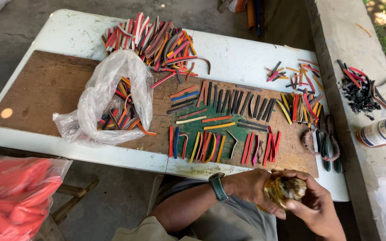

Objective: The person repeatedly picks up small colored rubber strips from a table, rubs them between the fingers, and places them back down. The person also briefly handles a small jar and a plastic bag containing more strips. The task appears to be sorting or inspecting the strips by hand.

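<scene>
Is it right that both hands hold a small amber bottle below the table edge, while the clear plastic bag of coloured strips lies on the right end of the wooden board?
Not quite. The head view shows the clear plastic bag of coloured strips on the left part of the wooden board, not the right end. The rest holds: left hand and right hand hold the small amber bottle.

Outdoor craft workshop: worn board [45,89], sorted coloured strips [220,134], pliers [326,143].

A rough, worn wooden board [45,89] lies on the smooth white table [237,56] beside a crinkled clear plastic bag [108,85].
</scene>
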